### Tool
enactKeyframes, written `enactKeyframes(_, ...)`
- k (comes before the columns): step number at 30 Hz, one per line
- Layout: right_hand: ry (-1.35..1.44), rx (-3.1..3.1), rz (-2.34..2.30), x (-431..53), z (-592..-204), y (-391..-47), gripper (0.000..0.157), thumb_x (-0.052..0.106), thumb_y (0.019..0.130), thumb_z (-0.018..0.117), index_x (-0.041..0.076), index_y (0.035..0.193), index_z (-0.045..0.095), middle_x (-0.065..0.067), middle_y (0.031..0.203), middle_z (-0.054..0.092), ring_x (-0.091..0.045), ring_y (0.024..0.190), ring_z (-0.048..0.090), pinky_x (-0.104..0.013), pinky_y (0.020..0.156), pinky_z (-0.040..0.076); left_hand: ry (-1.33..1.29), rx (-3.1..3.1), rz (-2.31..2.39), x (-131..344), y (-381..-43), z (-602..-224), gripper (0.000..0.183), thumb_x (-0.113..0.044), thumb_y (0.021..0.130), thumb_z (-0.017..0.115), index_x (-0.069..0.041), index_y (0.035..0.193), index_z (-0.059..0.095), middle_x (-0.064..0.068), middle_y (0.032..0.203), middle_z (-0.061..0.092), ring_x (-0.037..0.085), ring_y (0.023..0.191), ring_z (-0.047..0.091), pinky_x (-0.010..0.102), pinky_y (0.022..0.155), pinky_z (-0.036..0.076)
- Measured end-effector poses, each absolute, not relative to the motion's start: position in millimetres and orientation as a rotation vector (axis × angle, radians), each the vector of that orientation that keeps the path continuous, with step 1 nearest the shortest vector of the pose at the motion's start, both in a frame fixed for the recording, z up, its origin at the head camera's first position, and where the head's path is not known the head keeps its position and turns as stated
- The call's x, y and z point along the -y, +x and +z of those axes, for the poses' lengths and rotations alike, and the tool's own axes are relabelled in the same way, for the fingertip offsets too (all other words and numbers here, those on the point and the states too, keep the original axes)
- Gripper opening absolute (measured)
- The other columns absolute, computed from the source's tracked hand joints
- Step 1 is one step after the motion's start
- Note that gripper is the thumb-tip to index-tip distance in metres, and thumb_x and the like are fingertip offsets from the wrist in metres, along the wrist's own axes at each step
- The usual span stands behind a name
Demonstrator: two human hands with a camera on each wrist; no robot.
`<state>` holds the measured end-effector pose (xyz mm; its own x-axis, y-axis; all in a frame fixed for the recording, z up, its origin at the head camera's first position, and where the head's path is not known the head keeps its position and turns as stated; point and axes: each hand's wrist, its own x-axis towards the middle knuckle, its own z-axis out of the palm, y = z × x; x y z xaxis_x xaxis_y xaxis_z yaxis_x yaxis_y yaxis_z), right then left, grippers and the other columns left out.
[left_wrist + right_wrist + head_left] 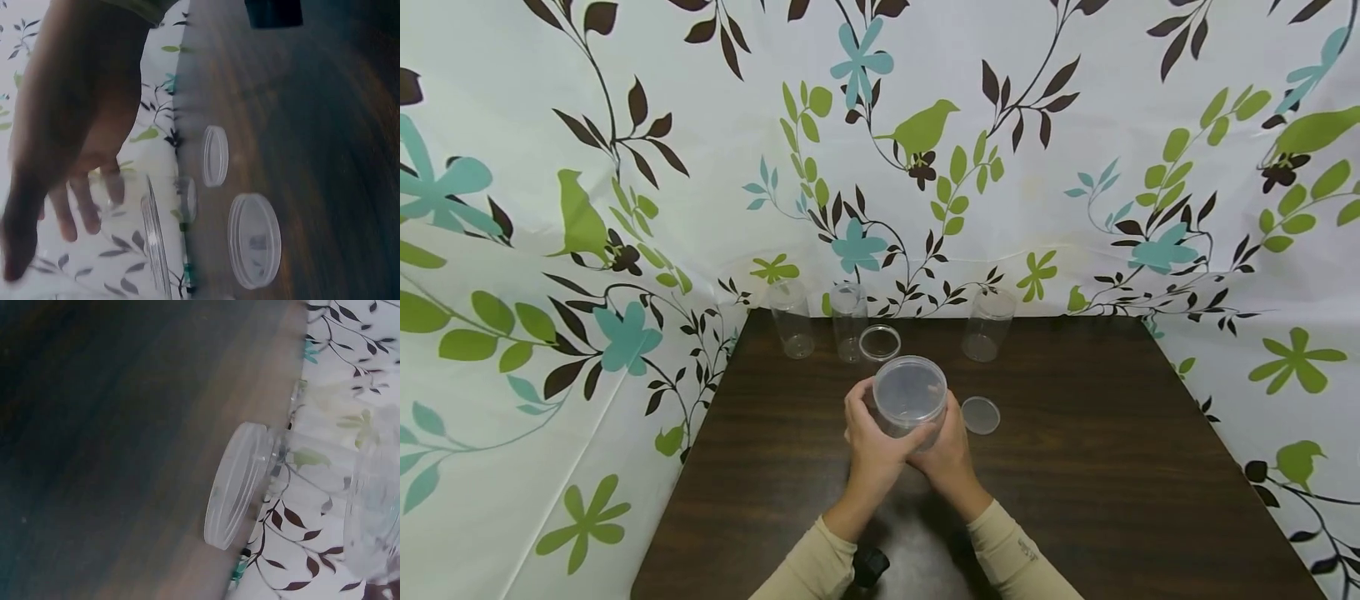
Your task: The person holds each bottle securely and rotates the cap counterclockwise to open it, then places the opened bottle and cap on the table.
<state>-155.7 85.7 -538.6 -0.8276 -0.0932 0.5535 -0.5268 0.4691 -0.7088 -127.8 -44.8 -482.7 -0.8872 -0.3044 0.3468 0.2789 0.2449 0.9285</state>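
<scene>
Between both hands, above the middle of the table, is a clear plastic jar [910, 390] with its round top tilted toward the head camera. My left hand [874, 437] grips its left side, thumb across the front. From the right, my right hand [950, 446] holds the same jar. I cannot tell whether a lid covers the top. In the left wrist view, the left hand's fingers [81, 203] lie against the jar's clear wall [119, 219]. The right wrist view catches only part of the jar [375, 512]; the right hand is mostly hidden there.
Two clear jars, one at the far left [793, 321] and one beside it [849, 325], stand near the back edge; another jar [988, 327] is further right. A clear round lid [880, 342] and a second lid [981, 415] lie on the dark table [1120, 467]. Patterned cloth [925, 242] hangs behind.
</scene>
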Motion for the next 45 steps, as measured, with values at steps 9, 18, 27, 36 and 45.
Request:
enactKeyframes(9, 1.006, 2.298, 1.942, -116, -529, -165, 0.111, 0.009, 0.063, 0.096, -0.002, 0.152, 0.031, -0.024, 0.139, 0.051, -0.018, 0.124, 0.052, -0.022, 0.106, 0.037, -0.68, 2.151, -1.97, 117, -152, -480, 0.121, -0.083, 0.068, 0.067, -0.003, 0.153, 0.034, 0.019, 0.145, 0.042, 0.029, 0.128, 0.041, 0.048, 0.098, 0.041)
enactKeyframes(18, 1.273, 2.403, 1.969, -123, -526, -168, 0.106, 0.021, 0.066, 0.095, 0.003, 0.151, 0.035, -0.017, 0.14, 0.052, -0.018, 0.128, 0.05, -0.025, 0.111, 0.033, -1.121, 2.25, -2.025, 136, -160, -472, 0.107, -0.069, 0.073, 0.08, -0.006, 0.15, 0.043, 0.02, 0.157, 0.034, 0.025, 0.141, 0.038, 0.033, 0.112, 0.031)
enactKeyframes(27, 0.876, 2.328, 1.682, -99, -529, -161, 0.108, 0.01, 0.061, 0.097, 0.001, 0.148, 0.035, -0.018, 0.141, 0.051, -0.027, 0.126, 0.052, -0.033, 0.108, 0.04, -0.347, 2.187, -1.953, 87, -136, -481, 0.096, -0.024, 0.067, 0.097, -0.012, 0.143, 0.04, 0.005, 0.145, 0.046, 0.028, 0.128, 0.048, 0.044, 0.107, 0.037)
enactKeyframes(36, 0.337, 2.291, 1.135, -71, -543, -150, 0.087, 0.017, 0.068, 0.083, -0.011, 0.139, 0.04, -0.03, 0.124, 0.057, -0.047, 0.108, 0.058, -0.062, 0.09, 0.046, 0.038, 2.053, -1.548, 38, -130, -489, 0.101, -0.042, 0.063, 0.095, -0.009, 0.139, 0.038, 0.008, 0.141, 0.043, 0.029, 0.127, 0.043, 0.057, 0.094, 0.025)
enactKeyframes(45, 0.69, 2.379, 1.821, -98, -533, -158, 0.108, 0.017, 0.068, 0.094, -0.005, 0.15, 0.027, -0.025, 0.139, 0.049, -0.035, 0.125, 0.051, -0.041, 0.106, 0.042, -0.309, 2.104, -1.887, 80, -138, -490, 0.112, -0.074, 0.071, 0.077, -0.006, 0.147, 0.032, 0.014, 0.145, 0.041, 0.031, 0.132, 0.039, 0.05, 0.107, 0.028)
